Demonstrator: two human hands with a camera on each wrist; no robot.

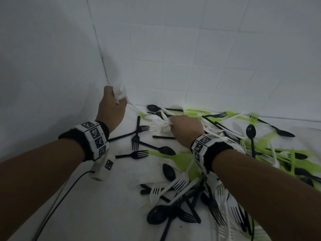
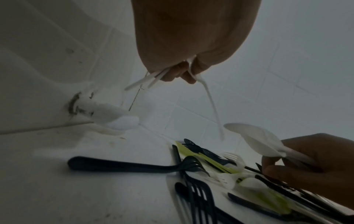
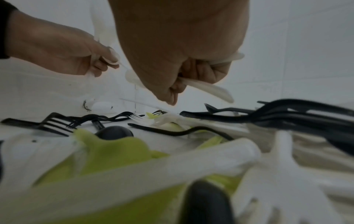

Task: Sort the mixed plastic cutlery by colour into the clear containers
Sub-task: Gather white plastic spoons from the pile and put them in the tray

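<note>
Cutlery heap (image 1: 217, 153), black, white and green still mixed, spread across lower right of frame over white tabletop (image 1: 86, 214); sorting judged barely begun, with no clear containers in view. Tiled walls (image 1: 191, 49) close behind and to the left, meeting in a corner at upper left; open room only on bare surface at lower left, crossed by a black cable (image 1: 57, 202). Left hand (image 1: 111, 108), raised near the corner, gripping a bunch of white pieces (image 1: 121, 93). Right hand (image 1: 185, 131), at frame centre over the heap, clutching more white cutlery (image 1: 163, 126).
</note>
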